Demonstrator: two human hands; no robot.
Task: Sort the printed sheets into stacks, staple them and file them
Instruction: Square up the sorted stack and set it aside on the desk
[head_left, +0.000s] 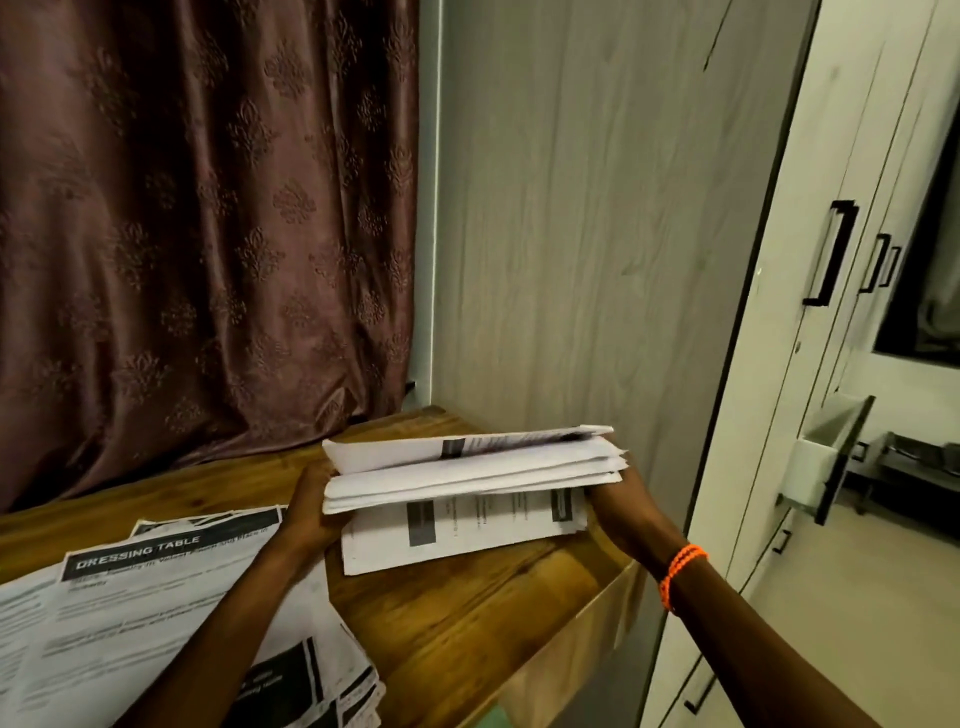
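A thick stack of printed sheets (467, 467) is lifted above the wooden table (441, 623), held level between both hands. My left hand (309, 512) grips its left end and my right hand (618, 499) grips its right end. Just under the raised stack lies another pile of printed sheets (457, 530) on the table. At the lower left, a spread of sheets (156, 613) with the heading "DRESSING TABLE" lies on the table, partly hidden by my left forearm. No stapler is in view.
A brown patterned curtain (208, 234) hangs behind the table. A grey wardrobe panel (597, 234) stands right beside the table's right edge. Further right are white wardrobe doors with black handles (831, 254) and an open drawer (826, 457).
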